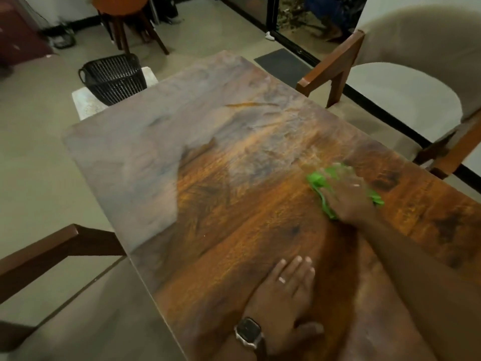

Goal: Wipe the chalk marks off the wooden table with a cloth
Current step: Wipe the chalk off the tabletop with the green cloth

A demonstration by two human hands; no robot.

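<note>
Cloth (318,181), green, lies at three o'clock on the wooden surface (234,204) under the blurred right hand (347,198), grip unclear; left hand (283,295) rests flat, fingers straight, at six o'clock.

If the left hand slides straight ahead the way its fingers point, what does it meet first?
Probably nothing soon: the left hand lies flat and faces bare wooden table and hazy chalk marks. The green cloth seems off to the right.
</note>
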